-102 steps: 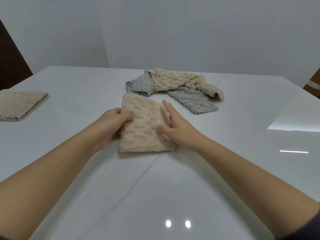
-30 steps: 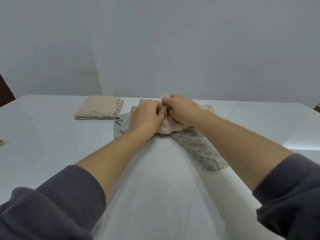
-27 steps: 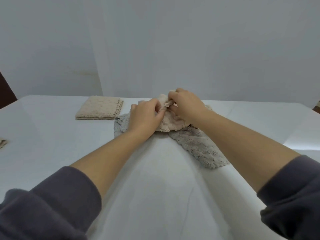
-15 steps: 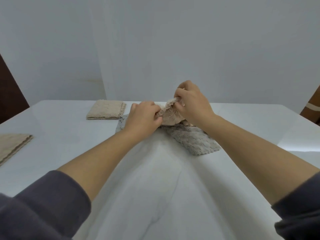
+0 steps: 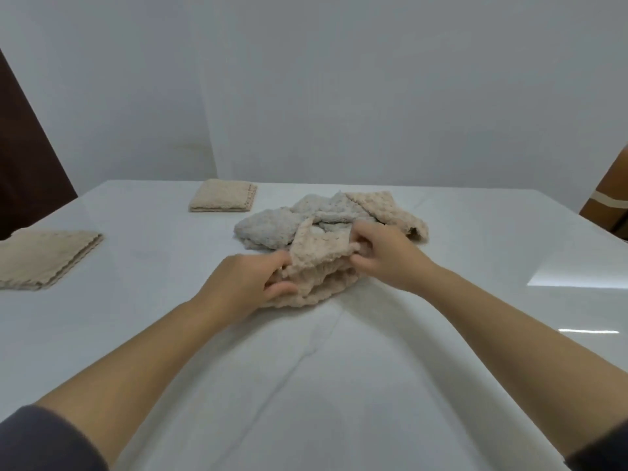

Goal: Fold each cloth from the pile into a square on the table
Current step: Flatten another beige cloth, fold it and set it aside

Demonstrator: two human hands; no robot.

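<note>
The beige cloth [image 5: 319,266] sits just above the middle of the frame, bunched on the white table [image 5: 339,385] at the near edge of the pile. It lies in loose rumpled layers, with its long axis running across the frame from lower left to upper right, between the two hands. Its top layer is lifted as a flap that tilts up and away, one corner pointing toward the top of the frame.

The left hand [image 5: 249,282] grips the cloth's left end, fingers curled into the folds. The right hand [image 5: 385,256] pinches the flap's right edge between thumb and curled fingers.

Directly behind, touching the held cloth, a crumpled grey cloth [image 5: 272,229] lies with another beige cloth [image 5: 390,212] draped over its right side.

Left of the pile and apart from it, toward the far edge of the table, a folded beige square [image 5: 222,196] lies flat. At the frame's left edge lies a larger folded beige cloth [image 5: 44,256], also flat.

Dark grey sleeves [image 5: 40,440] show in the bottom corners. Beyond the table stands a pale wall [image 5: 339,96], with a dark door [image 5: 27,158] at the left and a brown object with a pale stripe [image 5: 608,198] at the right edge.
</note>
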